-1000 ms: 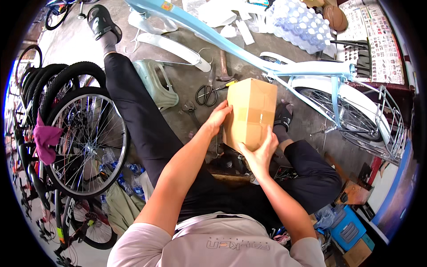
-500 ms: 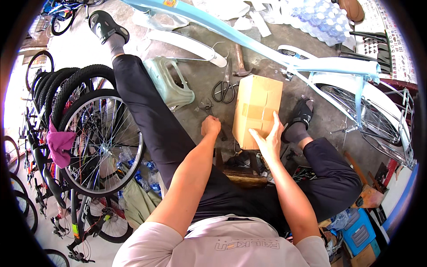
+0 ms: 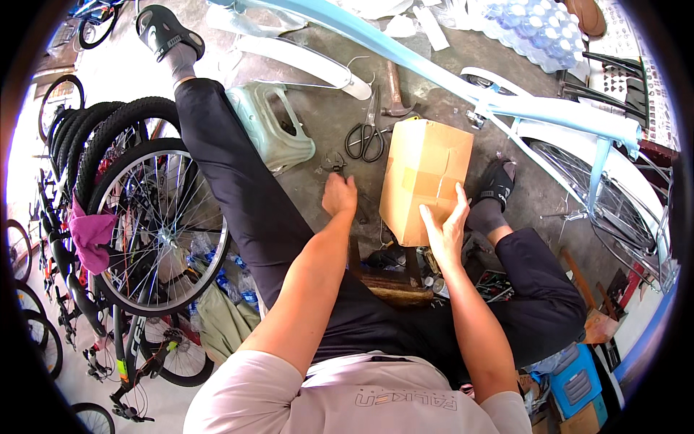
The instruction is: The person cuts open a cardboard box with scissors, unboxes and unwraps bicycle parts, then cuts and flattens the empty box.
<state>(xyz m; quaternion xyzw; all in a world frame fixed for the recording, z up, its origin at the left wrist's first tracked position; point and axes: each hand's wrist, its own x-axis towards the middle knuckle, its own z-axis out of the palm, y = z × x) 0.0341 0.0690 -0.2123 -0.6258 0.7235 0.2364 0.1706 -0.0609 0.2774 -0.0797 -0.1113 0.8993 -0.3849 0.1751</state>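
Left of the tan, rectangular cardboard box (image 3: 423, 170), the left hand (image 3: 340, 196) is curled around 1 dark metal wrench (image 3: 337, 168); the right hand (image 3: 446, 228) is clamped on the box's near end.

T-shirt (image 3: 340, 412): pale grey, outlined lettering across the front
Sleeves (image 3: 271, 380): short, plain
Trousers (image 3: 228, 155): black, ending above the ankle
Socks (image 3: 181, 61): dark grey
Clogs (image 3: 160, 30): black, pale marking on the strap
Left hand (image 3: 339, 195), right hand (image 3: 447, 230): bare

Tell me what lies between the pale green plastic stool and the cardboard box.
In the head view, black-handled scissors lie on the floor between the pale green plastic stool and the cardboard box.
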